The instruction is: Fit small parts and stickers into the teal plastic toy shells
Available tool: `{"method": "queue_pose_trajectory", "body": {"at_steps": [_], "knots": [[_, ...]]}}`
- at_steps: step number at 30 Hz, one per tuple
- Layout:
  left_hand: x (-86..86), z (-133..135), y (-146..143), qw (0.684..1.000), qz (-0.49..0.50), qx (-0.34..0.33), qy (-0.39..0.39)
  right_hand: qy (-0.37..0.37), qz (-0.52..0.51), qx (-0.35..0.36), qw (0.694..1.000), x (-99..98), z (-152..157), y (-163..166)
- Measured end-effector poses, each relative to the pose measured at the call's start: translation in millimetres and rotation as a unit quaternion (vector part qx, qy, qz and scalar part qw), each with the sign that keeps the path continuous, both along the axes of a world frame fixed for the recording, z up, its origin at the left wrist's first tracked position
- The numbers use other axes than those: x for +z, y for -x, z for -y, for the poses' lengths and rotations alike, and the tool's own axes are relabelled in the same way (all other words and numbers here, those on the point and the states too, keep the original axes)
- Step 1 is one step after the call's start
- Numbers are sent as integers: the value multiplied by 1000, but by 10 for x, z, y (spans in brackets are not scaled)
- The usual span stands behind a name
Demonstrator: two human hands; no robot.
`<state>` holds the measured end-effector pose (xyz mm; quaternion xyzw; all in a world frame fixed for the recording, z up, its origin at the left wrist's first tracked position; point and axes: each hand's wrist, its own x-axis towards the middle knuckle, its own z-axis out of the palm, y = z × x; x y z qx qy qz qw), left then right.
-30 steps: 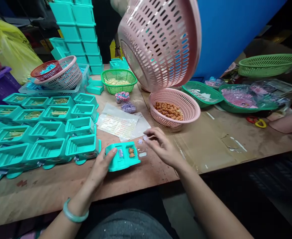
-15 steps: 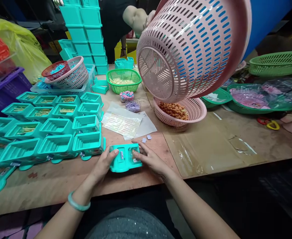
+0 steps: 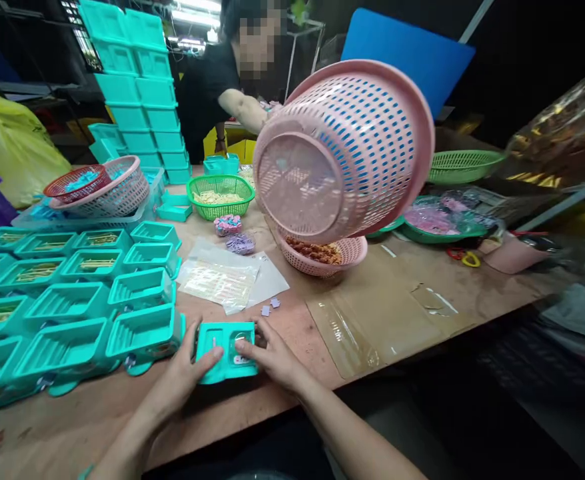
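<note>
A turquoise plastic box [image 3: 212, 370] sits between my hands at the table's front edge, its recessed face turned up. My left hand [image 3: 190, 370] grips its left side, thumb lying on the face. On the opposite side, my right hand [image 3: 275, 353] holds the box, with a finger or thumb by a small clear round piece [image 3: 243, 347] set in the right recess. Just beyond the box lie two small lilac pieces [image 3: 266, 311]. Behind them are printed sticker sheets [image 3: 220, 277] in clear film.
Rows of turquoise boxes [image 3: 67, 303], some holding yellowish sticks, fill the left. A co-worker's arm [image 3: 242, 110] reaches to a large pink basket [image 3: 342, 153], tilted above a smaller pink basket [image 3: 322, 267] of brown pieces. Flattened cardboard [image 3: 372, 327] and scissors [image 3: 467, 259] lie right.
My view has swung up and to the right, so the table appears lower and further left. The large pink basket has shifted relative to the smaller one. Both hands still hold the turquoise box.
</note>
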<state>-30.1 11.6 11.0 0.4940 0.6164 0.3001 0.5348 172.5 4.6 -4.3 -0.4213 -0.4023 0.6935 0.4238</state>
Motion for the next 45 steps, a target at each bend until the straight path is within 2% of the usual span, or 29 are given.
{"method": "queue_pose_trajectory", "body": {"at_steps": [5, 8, 11, 15, 19, 22, 28, 32, 36, 39, 42, 45], "knots": [[171, 183, -56, 995, -43, -90, -16, -11, 67, 58, 996, 135, 79, -120], [207, 241, -88, 995, -45, -88, -34, -9, 84, 70, 994, 167, 89, -158], [182, 268, -89, 995, -31, -79, -44, -23, 103, 53, 993, 140, 113, -120], [143, 268, -38, 996, 46, -72, -2, -33, 117, 46, 991, 123, 95, -52], [130, 268, 41, 991, 98, -87, 37, -38, 122, 98, 987, 195, 58, -87], [114, 289, 64, 991, 93, -89, 31, -37, 99, 141, 984, 212, 91, -128], [91, 336, 62, 989, 120, -83, 11, -33, 96, 115, 988, 92, 221, -89], [29, 407, 122, 990, 75, -118, -27, -100, 140, 111, 979, 23, 289, -140], [-74, 503, 127, 989, -13, -102, -105, -205, 230, 141, 941, -52, 355, -244], [-103, 501, 84, 986, -51, -91, -129, -239, 266, 137, 924, -103, 374, -250], [-58, 423, 46, 994, -12, -49, -99, -185, 224, 103, 951, -66, 334, -201], [41, 354, 44, 993, 115, -19, 0, -104, 150, 80, 980, 71, 259, -166]]}}
